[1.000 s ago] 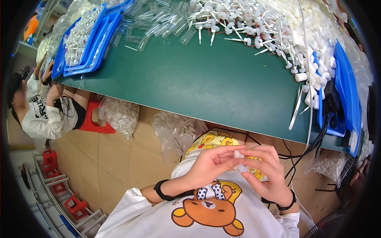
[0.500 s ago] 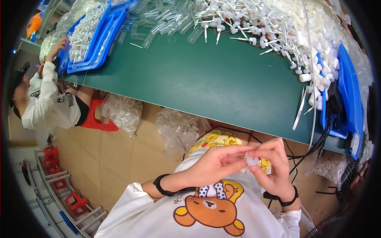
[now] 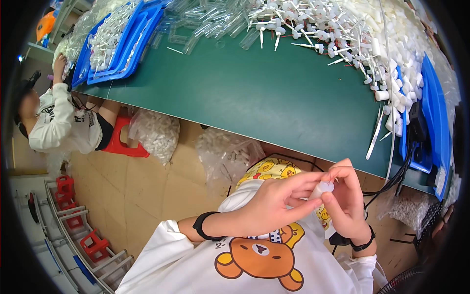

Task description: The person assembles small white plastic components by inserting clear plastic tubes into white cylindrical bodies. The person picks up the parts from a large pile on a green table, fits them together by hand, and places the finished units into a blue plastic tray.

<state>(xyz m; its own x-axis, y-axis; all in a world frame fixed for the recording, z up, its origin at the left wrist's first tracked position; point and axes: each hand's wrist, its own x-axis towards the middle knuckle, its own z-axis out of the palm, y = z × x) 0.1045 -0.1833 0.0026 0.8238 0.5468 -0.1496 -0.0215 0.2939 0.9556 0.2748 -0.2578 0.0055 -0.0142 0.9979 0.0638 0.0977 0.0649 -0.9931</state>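
Close to my body, past the near edge of the green table (image 3: 230,98), my two hands meet around a small white cylindrical piece with a translucent round end (image 3: 324,188). My left hand (image 3: 279,203) pinches its lower side between thumb and fingers. My right hand (image 3: 346,203) has thumb and fingertips closed on the translucent end. Part of the piece is hidden by my fingers. Metal tweezers (image 3: 376,132) lie on the table's right side, apart from both hands.
White-stemmed parts with translucent discs (image 3: 318,34) and white cylinders (image 3: 409,81) are heaped far right, beside a blue tray (image 3: 437,127). Clear tubes (image 3: 210,22) lie at the back. Stacked blue trays (image 3: 125,68) stand left, near another person (image 3: 63,117). Black cables (image 3: 391,183) hang off the right edge.
The piece has turned, so more of its white side shows between my hands. Both hands have shifted slightly right and up. The other person's raised hand has moved left.
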